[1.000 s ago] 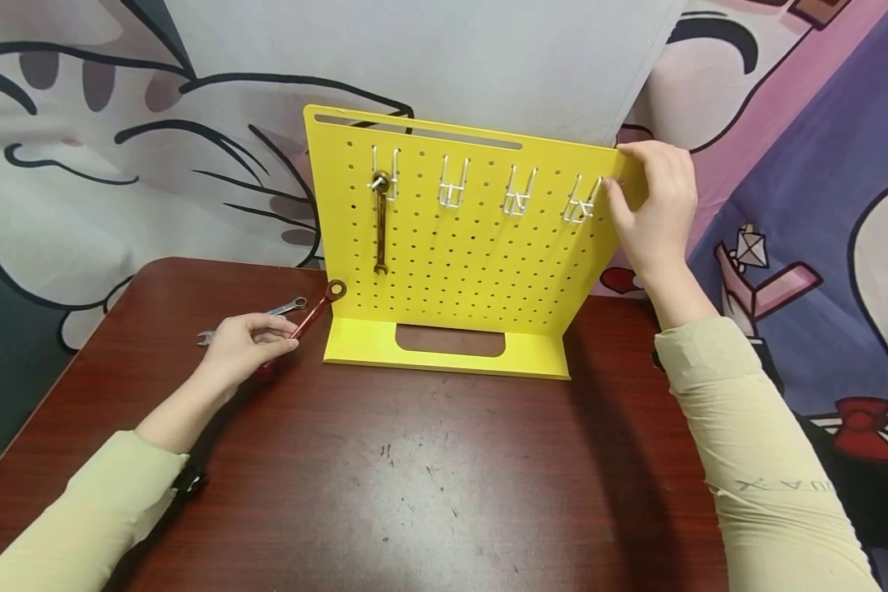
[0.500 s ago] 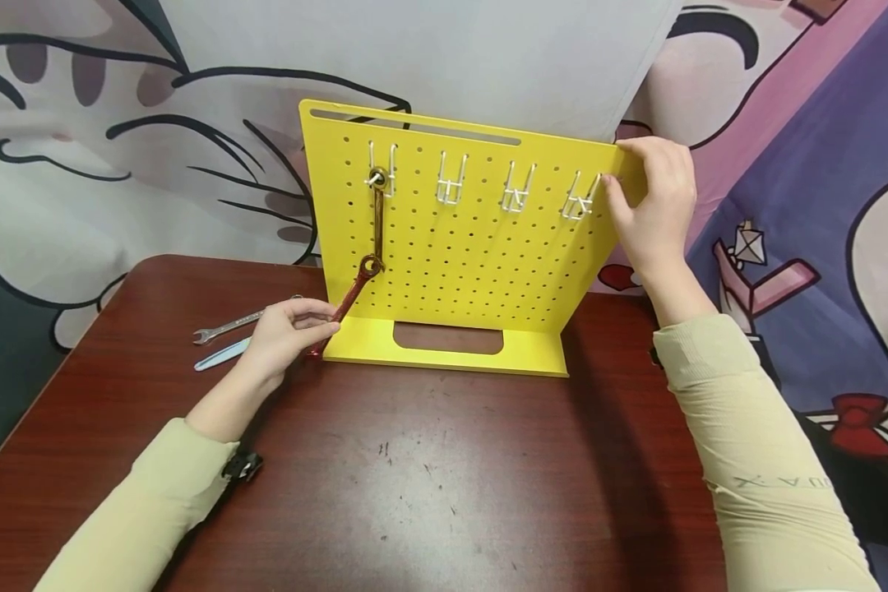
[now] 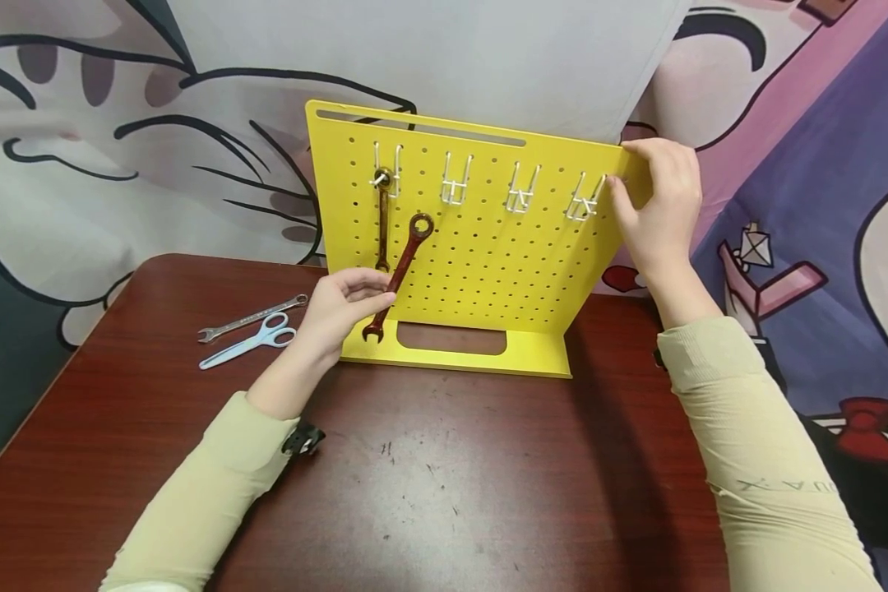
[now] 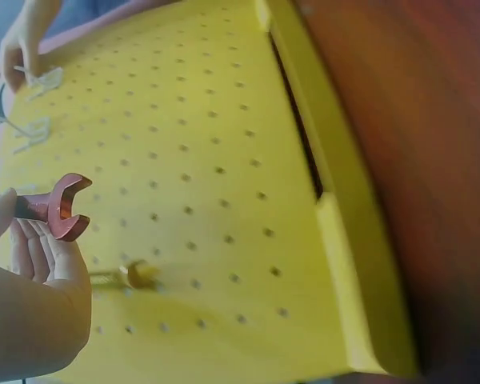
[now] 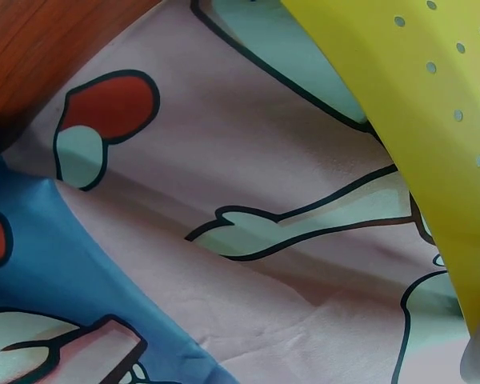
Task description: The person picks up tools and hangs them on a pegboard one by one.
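Observation:
My left hand point(image 3: 344, 308) pinches a red combination wrench point(image 3: 405, 261) in front of the yellow pegboard point(image 3: 481, 271). The wrench tilts, ring end up and open jaw down; in the left wrist view its open end point(image 4: 66, 206) juts past the fingers. My right hand point(image 3: 662, 201) grips the board's upper right edge, thumb on the front near the rightmost white hook point(image 3: 583, 205). A bronze-coloured wrench point(image 3: 382, 218) hangs from the leftmost hook, its lower end close behind my left fingers. Two more white hooks, a second point(image 3: 455, 189) and a third point(image 3: 520, 197), hold nothing.
Left of the board, a silver wrench point(image 3: 252, 319) and light blue scissors point(image 3: 255, 339) lie on the dark reddish table point(image 3: 444, 477). The board's yellow foot point(image 3: 536, 349) stands on the table. Behind hangs a cartoon-printed cloth point(image 3: 215, 164).
My left hand has carried the red wrench right and upward, from beside the board to in front of it. The scissors have come into full view. My right hand keeps its grip.

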Available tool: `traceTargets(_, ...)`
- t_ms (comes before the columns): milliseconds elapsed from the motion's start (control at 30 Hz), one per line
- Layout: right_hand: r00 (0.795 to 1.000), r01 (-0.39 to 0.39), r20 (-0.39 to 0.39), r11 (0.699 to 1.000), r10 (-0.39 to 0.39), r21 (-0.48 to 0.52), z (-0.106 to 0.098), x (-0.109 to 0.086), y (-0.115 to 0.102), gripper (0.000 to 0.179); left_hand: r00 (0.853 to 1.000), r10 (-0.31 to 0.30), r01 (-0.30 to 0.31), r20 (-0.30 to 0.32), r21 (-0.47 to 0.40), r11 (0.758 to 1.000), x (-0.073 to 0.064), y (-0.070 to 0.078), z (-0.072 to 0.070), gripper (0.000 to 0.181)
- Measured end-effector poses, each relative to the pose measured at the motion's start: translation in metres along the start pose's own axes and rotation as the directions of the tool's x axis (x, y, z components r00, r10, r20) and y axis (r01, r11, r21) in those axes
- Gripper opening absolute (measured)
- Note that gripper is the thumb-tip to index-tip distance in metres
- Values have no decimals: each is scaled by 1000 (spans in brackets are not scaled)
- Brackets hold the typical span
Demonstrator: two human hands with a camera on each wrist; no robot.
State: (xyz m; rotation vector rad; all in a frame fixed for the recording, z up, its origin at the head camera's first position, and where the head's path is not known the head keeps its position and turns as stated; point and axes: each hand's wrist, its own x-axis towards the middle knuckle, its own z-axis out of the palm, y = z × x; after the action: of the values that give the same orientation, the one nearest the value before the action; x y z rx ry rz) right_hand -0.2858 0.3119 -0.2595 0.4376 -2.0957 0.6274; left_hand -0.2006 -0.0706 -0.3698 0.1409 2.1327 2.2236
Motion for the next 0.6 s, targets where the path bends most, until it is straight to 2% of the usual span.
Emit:
traceTargets(233,999,-31,-17,999,31,21,-1,1,-2,32,998,66,-66,5,-57,996,14,16,21,28)
traceTargets(600,999,-41,-19,999,42,22,1,0,-2,31,997,75,-75,-4,-119,990,27,20,36,29)
